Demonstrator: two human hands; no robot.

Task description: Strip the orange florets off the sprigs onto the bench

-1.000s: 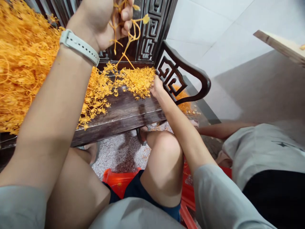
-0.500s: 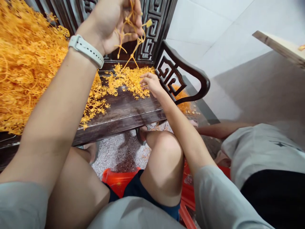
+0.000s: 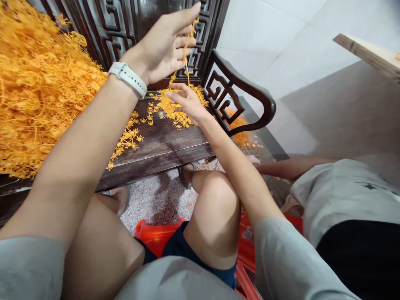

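Observation:
My left hand (image 3: 171, 46), with a pale watch on its wrist, is raised above the dark wooden bench (image 3: 162, 141). A thin orange strand (image 3: 186, 62) hangs from its fingers. Just below, my right hand (image 3: 189, 104) has its fingers partly spread at the strand's lower end; whether it grips the strand is unclear. Under it lies a small heap of orange pieces (image 3: 168, 109) by the armrest. A large pile of orange branching strands (image 3: 40, 96) fills the left of the view.
A carved dark armrest (image 3: 265, 104) closes the bench's right end. More orange strands (image 3: 239, 129) lie on the floor beyond it. Another person in a grey shirt (image 3: 340, 196) is at the right. A wooden board edge (image 3: 365, 54) juts in at upper right. A red stool (image 3: 156, 233) is beneath me.
My left hand has shifted right and turned, its strand now hanging narrower and further right. My right hand has moved slightly left and up to the strand's lower end.

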